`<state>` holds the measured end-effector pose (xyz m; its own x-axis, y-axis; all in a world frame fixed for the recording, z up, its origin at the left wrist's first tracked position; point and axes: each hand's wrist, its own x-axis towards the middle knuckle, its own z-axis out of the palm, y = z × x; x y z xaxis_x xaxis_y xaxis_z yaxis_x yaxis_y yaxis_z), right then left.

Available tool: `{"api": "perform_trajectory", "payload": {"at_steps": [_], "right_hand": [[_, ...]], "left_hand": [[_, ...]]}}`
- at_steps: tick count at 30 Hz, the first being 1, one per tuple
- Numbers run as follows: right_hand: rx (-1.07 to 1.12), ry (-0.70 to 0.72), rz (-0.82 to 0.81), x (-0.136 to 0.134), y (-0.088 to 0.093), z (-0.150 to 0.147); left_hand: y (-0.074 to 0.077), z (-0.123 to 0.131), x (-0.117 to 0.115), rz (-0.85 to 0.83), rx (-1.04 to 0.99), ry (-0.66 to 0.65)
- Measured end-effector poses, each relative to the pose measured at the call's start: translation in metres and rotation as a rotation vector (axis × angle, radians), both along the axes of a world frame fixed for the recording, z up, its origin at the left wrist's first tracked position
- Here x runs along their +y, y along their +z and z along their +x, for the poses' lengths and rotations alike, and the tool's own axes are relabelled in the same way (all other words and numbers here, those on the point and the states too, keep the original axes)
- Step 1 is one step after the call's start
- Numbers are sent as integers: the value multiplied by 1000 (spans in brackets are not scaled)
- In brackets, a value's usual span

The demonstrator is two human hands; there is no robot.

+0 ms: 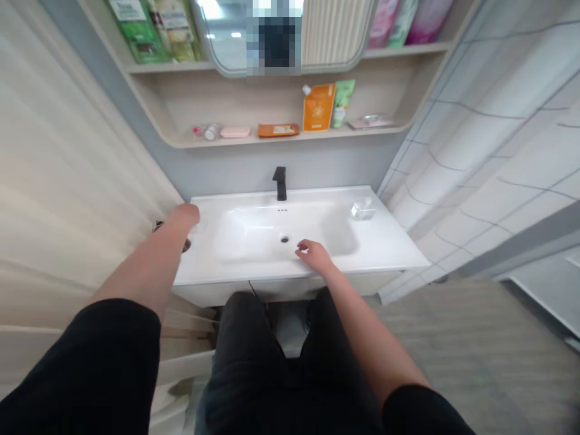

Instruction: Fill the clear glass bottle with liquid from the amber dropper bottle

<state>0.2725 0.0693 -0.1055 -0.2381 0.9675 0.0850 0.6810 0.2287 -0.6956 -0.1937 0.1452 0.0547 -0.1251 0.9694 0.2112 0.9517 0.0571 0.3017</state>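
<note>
I stand in front of a white washbasin (389, 241) with a black tap (280, 183) at its back. My left hand (185, 216) reaches to the basin's left rim; only its back shows and the fingers are hidden. A small dark object (158, 226) pokes out beside that wrist. My right hand (313, 252) hovers over the front of the bowl, just right of the drain (284, 239), with its fingers loosely curled and apart and nothing in them.
A clear soap dish (362, 210) sits on the basin's back right. The shelf above holds an orange pouch (318, 107), a green tube (343, 103), an orange flat pack (278, 130) and a pink bar (235, 132). Tiled wall at right, beige panel at left.
</note>
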Motion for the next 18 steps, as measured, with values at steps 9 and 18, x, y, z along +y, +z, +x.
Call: {"api": "perform_trajectory", "payload": {"at_steps": [9,18], "right_hand": [[74,43,-5,3,-5,4],[526,277,-94,-12,-1,-43]], "left_hand": [[-2,64,-34,-154,180,-40],[-76,207,-115,3,-267,-322]]}}
